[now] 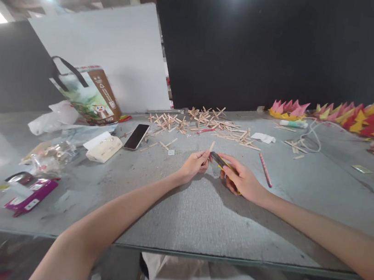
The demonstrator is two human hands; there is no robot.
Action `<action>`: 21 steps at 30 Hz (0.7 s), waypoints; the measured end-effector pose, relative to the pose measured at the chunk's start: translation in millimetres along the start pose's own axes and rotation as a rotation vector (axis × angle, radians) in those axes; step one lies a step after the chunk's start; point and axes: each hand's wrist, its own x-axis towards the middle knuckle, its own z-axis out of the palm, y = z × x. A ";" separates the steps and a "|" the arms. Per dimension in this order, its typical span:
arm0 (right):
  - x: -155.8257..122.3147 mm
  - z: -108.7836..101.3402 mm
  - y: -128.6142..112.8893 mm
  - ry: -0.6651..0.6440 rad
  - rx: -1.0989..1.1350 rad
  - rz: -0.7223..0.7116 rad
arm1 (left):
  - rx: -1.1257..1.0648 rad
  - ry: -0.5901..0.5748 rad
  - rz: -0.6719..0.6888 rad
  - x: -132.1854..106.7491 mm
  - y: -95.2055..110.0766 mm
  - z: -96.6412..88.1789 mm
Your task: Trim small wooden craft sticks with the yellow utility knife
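Head camera, looking down across a grey table (196,220). Nearest the viewer, two bare forearms reached forward from either side and met well short of the pile of sticks (206,123), the landmark for everything below.

The left hand (193,164) pinched a short wooden stick (211,146) between thumb and fingertips. The stick stood nearly upright, its free end pointing away toward the pile. The right hand (242,181) was closed around a yellow and black utility knife (219,160). The knife's long axis ran from the palm toward the left hand, with its tip just under the stick. Whether tip and stick touched could not be told. Both hands sat equally short of the pile, and the stick lay between them, closer to the left fingertips.

A pink pencil (265,169) lay nearer than the pile and to its right. A phone (136,136) lay flat, left of the pile and slightly nearer. Far left of the pile, a paper bag (92,94) leaned at a tilt. Right of the pile, at about the same depth, ran a row of folded paper shapes (360,118) in pink, red and yellow. Behind the pile rose a black board (273,45).
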 end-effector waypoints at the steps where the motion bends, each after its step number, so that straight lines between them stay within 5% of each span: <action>1: 0.2 -0.2 0.2 0.000 0.004 0.001 | 0.001 0.003 0.000 -0.1 0.2 0.2; 21: 1.4 -1.3 2.0 -0.019 0.047 0.013 | 0.077 0.021 0.053 -1.0 -5.0 -1.2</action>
